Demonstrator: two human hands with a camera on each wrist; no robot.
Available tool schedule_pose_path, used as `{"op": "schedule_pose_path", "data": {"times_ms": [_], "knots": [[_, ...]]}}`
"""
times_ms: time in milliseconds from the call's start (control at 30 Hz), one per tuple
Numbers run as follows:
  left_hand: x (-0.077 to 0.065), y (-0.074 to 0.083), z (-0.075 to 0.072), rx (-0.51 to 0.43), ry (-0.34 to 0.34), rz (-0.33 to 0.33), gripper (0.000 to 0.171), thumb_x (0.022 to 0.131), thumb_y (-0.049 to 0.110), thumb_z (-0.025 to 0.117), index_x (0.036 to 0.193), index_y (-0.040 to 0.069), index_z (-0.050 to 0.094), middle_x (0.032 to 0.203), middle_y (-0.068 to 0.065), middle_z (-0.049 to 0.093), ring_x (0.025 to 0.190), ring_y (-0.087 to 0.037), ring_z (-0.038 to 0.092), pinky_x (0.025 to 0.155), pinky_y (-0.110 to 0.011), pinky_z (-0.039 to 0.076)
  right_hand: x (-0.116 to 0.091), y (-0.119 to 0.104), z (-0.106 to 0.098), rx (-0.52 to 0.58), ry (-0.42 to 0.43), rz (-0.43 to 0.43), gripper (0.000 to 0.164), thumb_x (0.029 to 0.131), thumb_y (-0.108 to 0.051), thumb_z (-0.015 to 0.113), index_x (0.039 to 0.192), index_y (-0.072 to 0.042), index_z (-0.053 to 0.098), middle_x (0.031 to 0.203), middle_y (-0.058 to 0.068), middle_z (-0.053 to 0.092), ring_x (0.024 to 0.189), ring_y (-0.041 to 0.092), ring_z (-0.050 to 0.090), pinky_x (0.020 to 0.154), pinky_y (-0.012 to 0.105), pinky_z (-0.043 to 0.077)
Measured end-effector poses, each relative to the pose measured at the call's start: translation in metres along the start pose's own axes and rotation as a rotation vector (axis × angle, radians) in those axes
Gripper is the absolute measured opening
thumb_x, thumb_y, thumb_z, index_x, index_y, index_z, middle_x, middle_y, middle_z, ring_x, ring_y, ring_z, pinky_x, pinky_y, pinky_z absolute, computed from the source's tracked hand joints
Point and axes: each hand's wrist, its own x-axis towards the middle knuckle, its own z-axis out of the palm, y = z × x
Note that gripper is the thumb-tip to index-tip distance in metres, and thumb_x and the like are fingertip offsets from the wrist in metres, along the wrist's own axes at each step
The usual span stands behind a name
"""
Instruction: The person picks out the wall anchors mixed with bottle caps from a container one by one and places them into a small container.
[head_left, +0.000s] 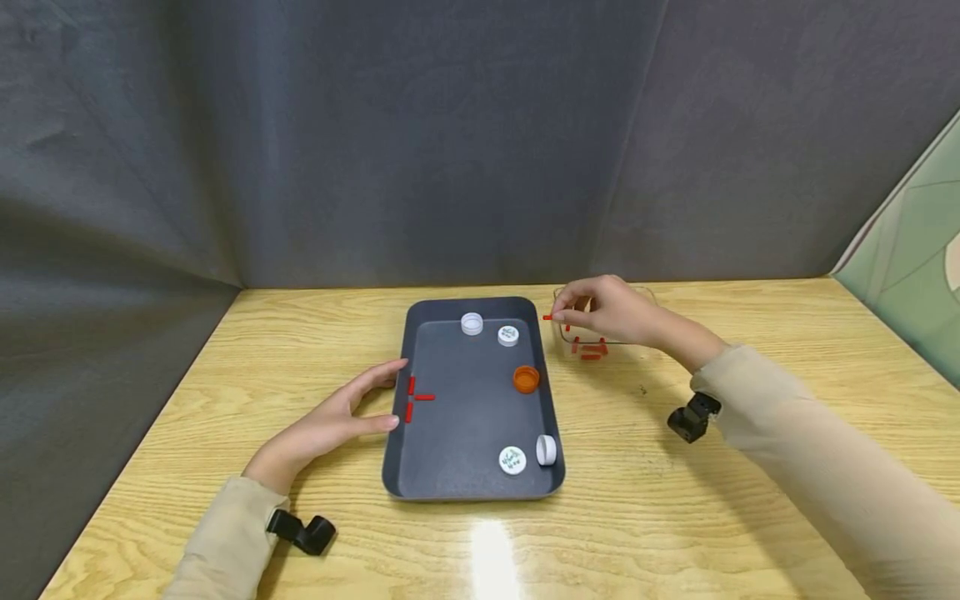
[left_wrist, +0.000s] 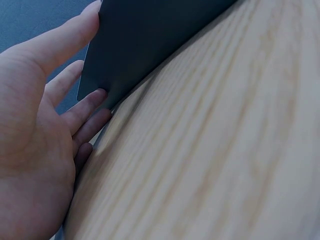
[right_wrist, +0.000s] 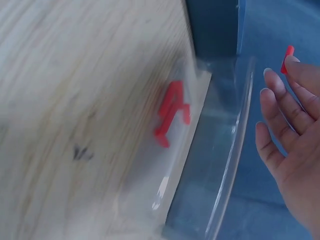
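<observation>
A grey cloth (head_left: pixel 450 142) hangs behind a wood-grained table (head_left: pixel 337 542), on which a dark rectangular tray (head_left: pixel 465 425) lies lengthwise, its short sides near and far. Just beside the tray's far right corner stands a clear container (right_wrist: pixel 200 165) with several short red pieces (head_left: pixel 591 357) at its bottom. The left hand (head_left: pixel 330 423) is spread, thumb well apart from the forefinger, its fingertips touching the tray's left side. The right hand (head_left: pixel 618 310) is over the container, thumb and forefinger pinching one red stick (right_wrist: pixel 287 59), the other fingers loosely parted. Five caps lie in the tray: a white cap (head_left: pixel 472 323) at the far end, a printed white cap (head_left: pixel 507 336) near it, an orange cap (head_left: pixel 526 379) by the right wall, and towards the near right corner a white cap tipped on its edge (head_left: pixel 546 450) beside another printed one (head_left: pixel 513 460). The pinched stick projects leftward from the right fingertips, between container and tray as the head view shows it. Three red bits (head_left: pixel 425 397) lie by the tray's left wall, between the left thumb and forefinger tips, one pointing inward.
</observation>
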Motion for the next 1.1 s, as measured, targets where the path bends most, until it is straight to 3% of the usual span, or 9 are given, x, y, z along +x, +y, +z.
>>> {"op": "schedule_pose_path", "data": {"times_ms": [467,1100], "knots": [[-0.001,0.001,0.001,0.002,0.000,-0.005,0.076,0.090,0.019,0.074,0.155,0.023,0.034,0.152,-0.005,0.038,0.140,-0.029,0.031,0.113,-0.057,0.016,-0.024,0.027,-0.012,-0.025,0.038,0.069,0.010,0.095,-0.015,0.069,0.099,-0.005,0.072,0.090,0.007,0.070,0.071,0.019,0.053,0.064,0.030,0.044],[0.000,0.001,0.001,-0.004,-0.005,-0.001,0.077,0.090,0.019,0.074,0.155,0.022,0.033,0.152,-0.006,0.038,0.139,-0.030,0.031,0.113,-0.057,0.016,-0.027,0.048,-0.014,-0.055,0.055,0.106,0.013,0.096,-0.015,0.067,0.100,-0.004,0.072,0.092,0.007,0.070,0.077,0.019,0.055,0.067,0.032,0.045]]}}
